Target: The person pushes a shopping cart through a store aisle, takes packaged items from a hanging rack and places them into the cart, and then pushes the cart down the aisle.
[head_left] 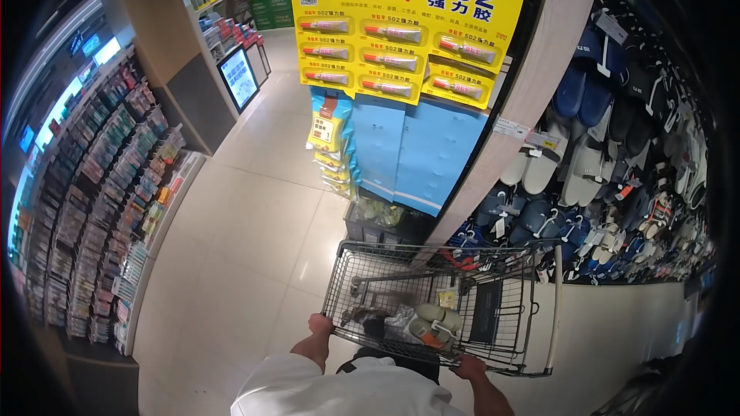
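A black wire shopping cart (493, 262) stands right in front of my body, turned sideways. My left hand (321, 325) is closed on the cart's rim at its near left corner. Further right, my right hand (469, 367) is closed on the cart's near edge. Inside the basket lie a pair of olive-grey slippers (436, 322) with an orange tag, a clear plastic-wrapped item (401, 325), a dark item (373, 323) and a small yellow-labelled item (447, 298).
A yellow glue display card (401, 11) hangs ahead above blue panels (435, 146). Slippers (532, 162) fill the wall at right. A shelf of packaged goods (100, 208) curves along the left, near a pillar (154, 38) and a lit sign (240, 79). Tiled floor (231, 262) lies between.
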